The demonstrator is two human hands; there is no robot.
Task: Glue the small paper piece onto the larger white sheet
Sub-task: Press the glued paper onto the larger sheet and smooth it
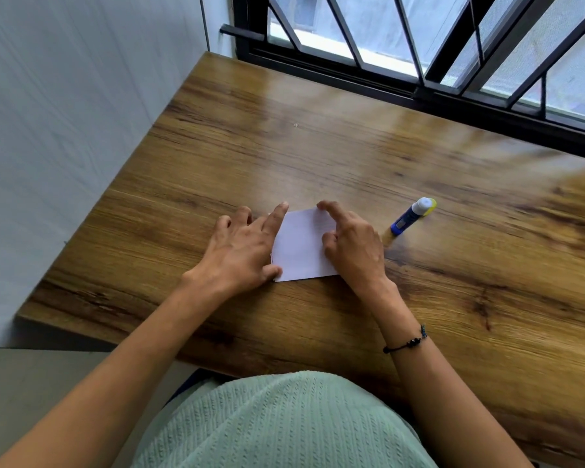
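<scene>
A white paper sheet [301, 246] lies flat on the wooden table [352, 157], between my hands. My left hand [242, 246] rests spread on its left edge, index finger stretched along the edge and thumb on the near corner. My right hand [352, 241] presses on its right side, index finger extended to the far corner, the other fingers curled under. I cannot tell a separate small piece from the sheet. A blue glue stick [412, 216] with a white and yellow end lies on its side to the right, untouched.
A window with black bars [453, 45] runs along the table's far edge. A pale wall [65, 130] borders the table's left side. The near table edge is against my body.
</scene>
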